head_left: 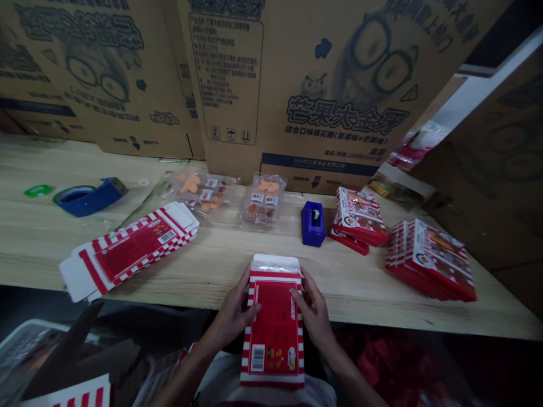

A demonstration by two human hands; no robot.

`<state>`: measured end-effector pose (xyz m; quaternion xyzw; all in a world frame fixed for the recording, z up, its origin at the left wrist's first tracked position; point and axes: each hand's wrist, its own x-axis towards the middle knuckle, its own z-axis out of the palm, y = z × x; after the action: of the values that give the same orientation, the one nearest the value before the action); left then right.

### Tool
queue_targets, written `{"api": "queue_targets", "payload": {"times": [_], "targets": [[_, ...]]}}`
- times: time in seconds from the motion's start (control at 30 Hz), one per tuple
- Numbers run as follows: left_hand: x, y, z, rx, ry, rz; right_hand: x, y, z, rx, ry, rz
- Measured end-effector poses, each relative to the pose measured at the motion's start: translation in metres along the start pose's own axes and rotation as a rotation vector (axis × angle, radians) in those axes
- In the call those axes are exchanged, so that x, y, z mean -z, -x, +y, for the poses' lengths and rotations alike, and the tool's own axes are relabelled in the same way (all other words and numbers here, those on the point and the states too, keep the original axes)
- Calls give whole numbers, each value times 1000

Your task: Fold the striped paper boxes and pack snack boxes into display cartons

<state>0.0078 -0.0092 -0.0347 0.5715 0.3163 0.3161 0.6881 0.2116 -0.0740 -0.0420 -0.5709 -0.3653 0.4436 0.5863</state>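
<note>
A red-and-white striped carton [275,328] lies between my two hands at the table's front edge, its printed back face up. The white end flap at its far end stands open, with clear plastic showing just below it. My left hand [234,311] grips the carton's left side, thumb on the face. On the right side my right hand [313,308] holds it the same way. Left of my hands lies a stack of flattened cartons [131,249]. Beyond the carton are clear packs of candy [263,200] and more packs [206,192] beside them.
A small blue tape dispenser [313,225] stands right of centre. Filled cartons are stacked at right [436,260] and behind [360,215]. A larger blue tape dispenser [90,196] and a green tape ring [38,191] lie at far left. Big cardboard boxes [271,158] line the back.
</note>
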Motion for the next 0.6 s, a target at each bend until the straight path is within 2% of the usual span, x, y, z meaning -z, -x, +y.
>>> {"api": "queue_targets", "payload": {"times": [0.17, 0.33, 0.47, 0.53, 0.6], "targets": [[2, -2, 8, 31, 99, -91, 6, 0, 1, 3, 36, -52], [4, -10, 12, 13, -109, -124, 13, -5, -1, 78, 181, -83], [1, -18, 14, -128, -280, 3, 12, -11, -4, 169, 179, -82], [-1, -21, 12, -177, -237, 87, 9, -13, -6, 171, 133, -60], [-3, -23, 9, -159, -103, 146, 6, -15, -7, 135, 62, -11]]}}
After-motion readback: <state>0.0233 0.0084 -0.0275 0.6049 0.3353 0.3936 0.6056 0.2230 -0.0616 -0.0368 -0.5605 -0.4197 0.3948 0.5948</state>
